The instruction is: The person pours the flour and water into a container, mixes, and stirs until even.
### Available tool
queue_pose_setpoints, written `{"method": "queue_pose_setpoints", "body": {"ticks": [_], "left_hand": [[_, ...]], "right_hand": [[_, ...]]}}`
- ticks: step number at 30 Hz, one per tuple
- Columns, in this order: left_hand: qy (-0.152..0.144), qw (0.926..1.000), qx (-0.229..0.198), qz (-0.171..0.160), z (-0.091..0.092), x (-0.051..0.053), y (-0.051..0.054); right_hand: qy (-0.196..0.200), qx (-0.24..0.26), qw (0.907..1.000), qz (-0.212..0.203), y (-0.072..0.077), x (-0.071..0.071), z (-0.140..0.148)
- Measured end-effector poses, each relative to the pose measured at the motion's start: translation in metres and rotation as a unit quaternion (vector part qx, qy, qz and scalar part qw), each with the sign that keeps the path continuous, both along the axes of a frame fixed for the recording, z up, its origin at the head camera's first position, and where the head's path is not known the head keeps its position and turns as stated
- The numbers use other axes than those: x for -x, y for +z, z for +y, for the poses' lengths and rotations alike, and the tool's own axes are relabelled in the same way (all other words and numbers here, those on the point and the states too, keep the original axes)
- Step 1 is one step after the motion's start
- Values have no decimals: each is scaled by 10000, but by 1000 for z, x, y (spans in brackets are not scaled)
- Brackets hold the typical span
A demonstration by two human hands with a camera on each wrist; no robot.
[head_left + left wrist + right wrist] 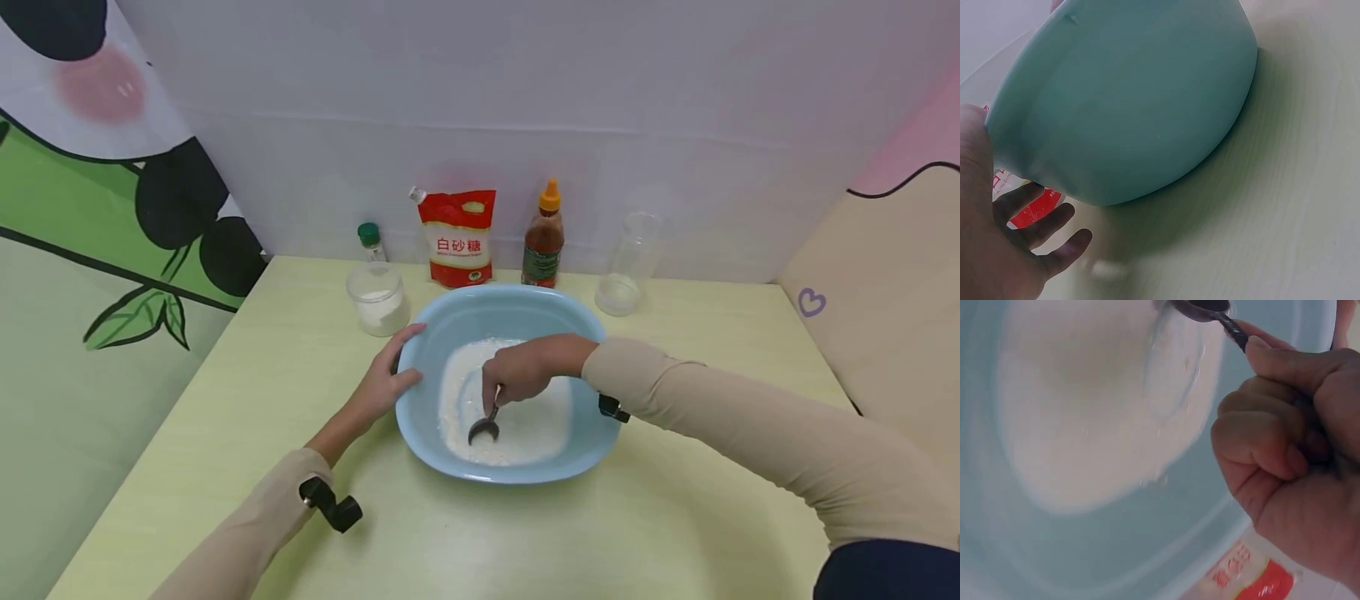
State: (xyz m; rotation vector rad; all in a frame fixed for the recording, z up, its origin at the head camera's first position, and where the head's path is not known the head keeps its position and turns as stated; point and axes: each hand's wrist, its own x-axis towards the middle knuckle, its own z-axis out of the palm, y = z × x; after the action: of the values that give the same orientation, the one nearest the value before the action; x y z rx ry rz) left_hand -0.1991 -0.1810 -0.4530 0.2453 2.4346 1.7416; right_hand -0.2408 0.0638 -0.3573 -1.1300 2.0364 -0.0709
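Right hand [521, 367] pinches a dark spoon [483, 431] inside the blue basin [517, 312]; left hand [382, 385] holds the rim.
Basin sits mid-table [675, 517], white contents [538, 425] across its floor; spoon bowl is at or just above them, can't tell if touching. Right grip: thumb and index on the handle, other fingers curled in. Left: on basin's left edge, remaining fingers spread loosely outside the wall. Behind basin, left to right: lidded jar [381, 308] with white stuff, green-capped bottle [371, 240], red-and-white pouch [459, 237], orange-capped sauce bottle [543, 246], clear container [626, 267].
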Motion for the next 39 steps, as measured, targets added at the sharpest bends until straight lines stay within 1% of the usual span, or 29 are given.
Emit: {"method": "queue_pose_setpoints", "body": {"ticks": [2,3,5,7,10,12,14,16,19,21,24,26,29,32,36,39], "left_hand": [[-10,10000,-1,14,0,-1,1],[-10,10000,-3,15,0,-1,1],[8,10000,-4,21,1,-2,2],[18,10000,-15,28,2,-2,3],[-20,10000,13,10,2,-3,3],[-45,10000,22,-16,3,-3,3],[-57,10000,32,-43,3,-3,3],[-33,10000,24,-60,3,-4,4],[-1,10000,33,-64,2,-4,4],[4,10000,61,-48,1,-4,5],[-11,10000,74,-33,1,-4,5],[-5,10000,60,-25,1,-4,5],[-2,10000,24,-27,2,-4,6],[-15,10000,21,-22,2,-3,6],[-4,10000,36,-5,2,-3,5],[-21,10000,30,46,1,-2,4]], "right_hand": [[92,179,9998,-34,-2,-4,-6],[115,283,9995,21,-3,-4,-8],[128,491,9983,302,-3,-2,-12],[83,644,9954,710,-3,5,-12],[-214,644,9900,1233,-2,18,-6],[-316,561,9883,1385,-1,24,0],[-369,425,9900,1292,0,26,4],[-228,311,9937,1054,2,23,6],[-62,34,9986,520,4,12,4],[81,-104,9997,206,4,4,1],[124,-60,9999,-39,2,-6,-6],[174,154,9997,-16,0,-10,-11],[120,531,9981,275,-3,-7,-18],[97,714,9946,748,-6,2,-22],[41,644,9842,1649,-8,19,-20],[-122,390,9740,2227,-6,29,-10]]}}
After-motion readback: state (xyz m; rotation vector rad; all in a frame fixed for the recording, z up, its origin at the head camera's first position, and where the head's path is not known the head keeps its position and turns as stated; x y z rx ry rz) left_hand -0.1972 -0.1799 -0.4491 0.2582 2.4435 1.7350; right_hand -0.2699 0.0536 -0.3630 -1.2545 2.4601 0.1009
